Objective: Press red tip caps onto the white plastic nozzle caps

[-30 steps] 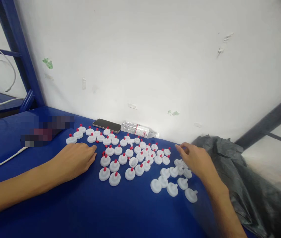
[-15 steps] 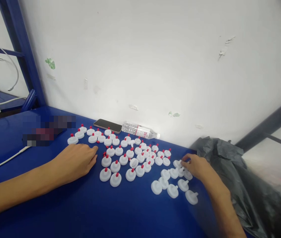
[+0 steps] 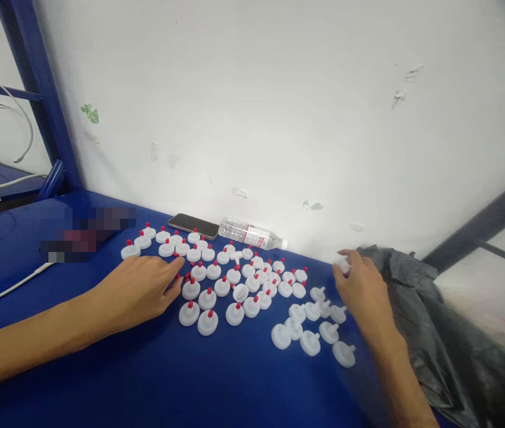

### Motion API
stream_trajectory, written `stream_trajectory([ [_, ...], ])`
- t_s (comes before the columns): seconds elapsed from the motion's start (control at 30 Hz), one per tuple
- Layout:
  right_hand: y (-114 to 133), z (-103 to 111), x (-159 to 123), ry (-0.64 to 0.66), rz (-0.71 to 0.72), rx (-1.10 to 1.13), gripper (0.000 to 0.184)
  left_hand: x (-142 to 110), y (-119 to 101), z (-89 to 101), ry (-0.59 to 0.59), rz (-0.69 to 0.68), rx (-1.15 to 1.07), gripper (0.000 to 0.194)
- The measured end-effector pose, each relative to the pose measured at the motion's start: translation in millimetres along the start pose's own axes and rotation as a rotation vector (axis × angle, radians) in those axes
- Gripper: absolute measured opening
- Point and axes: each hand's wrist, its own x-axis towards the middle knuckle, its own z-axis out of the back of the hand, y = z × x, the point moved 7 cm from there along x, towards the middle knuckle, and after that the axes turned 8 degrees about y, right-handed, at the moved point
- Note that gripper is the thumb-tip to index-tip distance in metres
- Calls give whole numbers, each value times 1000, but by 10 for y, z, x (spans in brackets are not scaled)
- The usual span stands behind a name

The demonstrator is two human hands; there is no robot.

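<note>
My right hand pinches a white round nozzle cap between thumb and fingers, raised above the table near the wall. Below it to the left lie several white nozzle caps without red tips, such as a white cap. My left hand rests at the left edge of the red-tipped white caps. Its thumb and index finger are apart beside a few loose small red tips, partly hidden by the fingers. I see nothing held in it.
A phone and a clear plastic bottle lie along the wall. A dark plastic bag stands at the right by my forearm. A white cable and a blurred object lie at the left of the blue table.
My right hand has lifted a white cap from the right-hand group and moved up. My left hand has shifted slightly right, with its fingers now at the loose red tips.
</note>
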Motion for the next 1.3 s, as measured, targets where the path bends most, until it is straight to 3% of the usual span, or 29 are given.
stream_trajectory([
  [0.1,181,102,-68,-141,88,95,31,-6,-31,37,-15,-11,13,24],
  [0.4,603,213,-260,-310,325,260,39,-25,-91,54,-11,-60,2,17],
  [0.8,847,214,-395,-336,488,293,32,-43,-112,42,-33,-68,12,20],
  [0.97,958,230,-494,-354,572,349,31,-38,-148,43,-55,-132,-22,25],
  [1.3,1310,160,-716,-200,818,456,34,-155,-169,201,-360,-261,-255,25],
])
